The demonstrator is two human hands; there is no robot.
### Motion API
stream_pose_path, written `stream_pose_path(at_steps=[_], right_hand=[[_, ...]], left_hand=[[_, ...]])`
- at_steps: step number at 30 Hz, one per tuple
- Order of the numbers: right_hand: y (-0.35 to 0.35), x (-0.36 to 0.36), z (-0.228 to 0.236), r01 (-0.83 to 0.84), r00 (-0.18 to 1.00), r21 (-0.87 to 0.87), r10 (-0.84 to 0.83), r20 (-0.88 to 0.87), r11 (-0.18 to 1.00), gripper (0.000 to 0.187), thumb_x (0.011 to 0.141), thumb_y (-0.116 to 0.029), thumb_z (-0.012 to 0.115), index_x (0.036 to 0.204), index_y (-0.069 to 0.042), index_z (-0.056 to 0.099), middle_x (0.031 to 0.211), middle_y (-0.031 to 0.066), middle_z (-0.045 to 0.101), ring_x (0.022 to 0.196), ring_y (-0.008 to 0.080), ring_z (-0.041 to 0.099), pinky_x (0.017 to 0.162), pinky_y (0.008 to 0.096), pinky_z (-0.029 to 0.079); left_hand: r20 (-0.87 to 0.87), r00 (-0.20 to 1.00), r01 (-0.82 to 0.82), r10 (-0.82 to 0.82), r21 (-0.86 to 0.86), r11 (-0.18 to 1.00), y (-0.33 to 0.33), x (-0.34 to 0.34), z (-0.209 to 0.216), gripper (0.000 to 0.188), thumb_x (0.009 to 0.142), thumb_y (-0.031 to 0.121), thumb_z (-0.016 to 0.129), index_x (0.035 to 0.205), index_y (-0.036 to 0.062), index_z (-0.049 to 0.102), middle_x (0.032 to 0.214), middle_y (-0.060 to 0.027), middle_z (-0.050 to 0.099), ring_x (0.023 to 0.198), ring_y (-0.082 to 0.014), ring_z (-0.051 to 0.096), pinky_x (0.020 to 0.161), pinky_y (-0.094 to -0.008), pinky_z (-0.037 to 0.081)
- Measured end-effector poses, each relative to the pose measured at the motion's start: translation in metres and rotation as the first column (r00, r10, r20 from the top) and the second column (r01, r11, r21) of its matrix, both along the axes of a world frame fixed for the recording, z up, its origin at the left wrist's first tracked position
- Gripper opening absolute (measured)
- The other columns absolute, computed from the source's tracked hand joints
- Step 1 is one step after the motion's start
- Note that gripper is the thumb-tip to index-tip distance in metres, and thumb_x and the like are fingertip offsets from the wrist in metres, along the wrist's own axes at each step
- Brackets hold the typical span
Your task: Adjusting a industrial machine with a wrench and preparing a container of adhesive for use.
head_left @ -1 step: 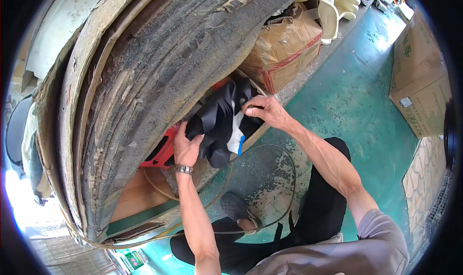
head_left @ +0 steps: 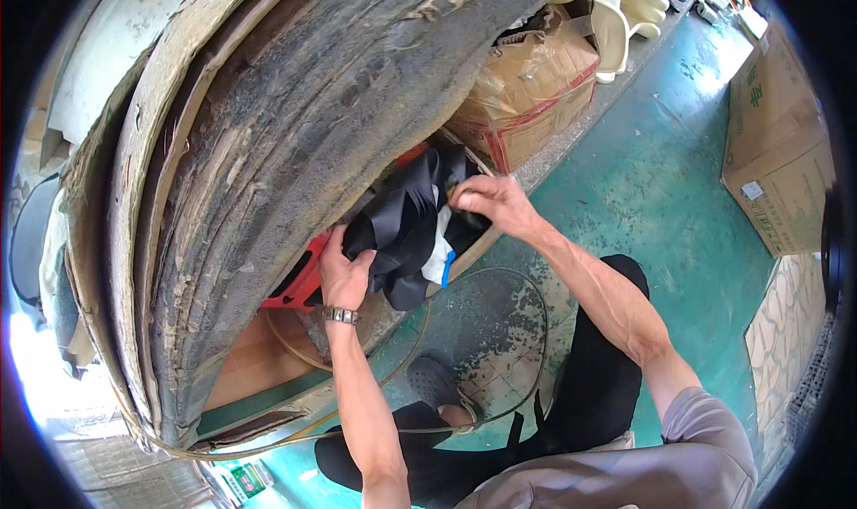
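Black flexible sheets [head_left: 390, 221], at nine o'clock from the narrowly pinched right hand [head_left: 502, 207] (contents unclear), were touched by the left hand [head_left: 345, 279], grip unreadable, and risked being spilled if loosely supported.

Seemingly a workshop, worn green painted floor [head_left: 683, 268], taped carton [head_left: 536, 85], stacked weathered sheets [head_left: 277, 143]

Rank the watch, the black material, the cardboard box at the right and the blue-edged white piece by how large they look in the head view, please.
1. Cardboard box
2. Black material, partly covered
3. White piece, partly hidden
4. Watch
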State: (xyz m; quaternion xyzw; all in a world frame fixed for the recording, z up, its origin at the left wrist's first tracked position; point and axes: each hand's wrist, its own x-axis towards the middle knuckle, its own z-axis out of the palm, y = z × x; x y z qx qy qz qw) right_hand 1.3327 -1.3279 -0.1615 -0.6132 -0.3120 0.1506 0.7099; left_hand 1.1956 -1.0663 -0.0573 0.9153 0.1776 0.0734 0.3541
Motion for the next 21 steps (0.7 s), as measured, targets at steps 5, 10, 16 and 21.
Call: stream_pose_path(at_steps=[5, 10, 16, 21], right_hand=[[-0.003, 0.009, 0.011, 0.197, 0.875, 0.529, 0.095, -0.474, 0.826, 0.024, 0.102, -0.027, 0.063, 0.107, -0.004, 0.069, 0.107, 0.0053, 0.07, 0.105, 0.0153, 0.063, 0.096, 0.0342, 0.049], [-0.008, 0.015, 0.004, 0.246, 0.861, 0.432, 0.009, -0.508, 0.868, 0.024, 0.102, -0.028, 0.063, 0.109, -0.006, 0.068, 0.11, 0.0051, 0.07, 0.105, 0.0164, 0.064, 0.095, 0.0354, 0.051], [-0.038, 0.023, 0.018, 0.285, 0.904, 0.498, -0.057, -0.423, 0.819, 0.028, 0.104, -0.032, 0.058, 0.11, -0.005, 0.063, 0.107, 0.0064, 0.067, 0.105, 0.0191, 0.065, 0.092, 0.0392, 0.053], [-0.048, 0.025, 0.018, 0.305, 0.882, 0.518, -0.031, -0.471, 0.799, 0.028, 0.104, -0.035, 0.057, 0.109, -0.008, 0.062, 0.105, 0.006, 0.067, 0.103, 0.021, 0.066, 0.086, 0.0389, 0.053]], left_hand=[[0.016, 0.999, -0.047, 0.047, 0.027, 0.999, -0.023, -0.004, 0.004, 0.049, 0.078, 0.006, 0.071, 0.125, 0.0056, 0.061, 0.11, -0.0212, 0.071, 0.105, -0.0368, 0.069, 0.091, -0.0412, 0.052], [0.07, 0.987, 0.109, -0.146, 0.383, 0.917, -0.054, -0.012, -0.048, 0.05, 0.077, 0.011, 0.074, 0.124, 0.0067, 0.056, 0.113, -0.0197, 0.062, 0.096, -0.0464, 0.064, 0.081, -0.0513, 0.054], [-0.084, 0.992, 0.114, -0.094, 0.272, 0.956, -0.09, -0.017, -0.067, 0.053, 0.081, 0.013, 0.071, 0.129, 0.0046, 0.051, 0.116, -0.023, 0.056, 0.099, -0.0473, 0.062, 0.083, -0.0539, 0.053], [-0.122, 0.99, 0.072, -0.067, 0.038, 0.997, -0.075, -0.013, -0.065, 0.084, 0.08, 0.026, 0.08, 0.149, 0.0049, 0.036, 0.136, -0.0272, 0.054, 0.118, -0.0446, 0.06, 0.099, -0.0478, 0.05]])
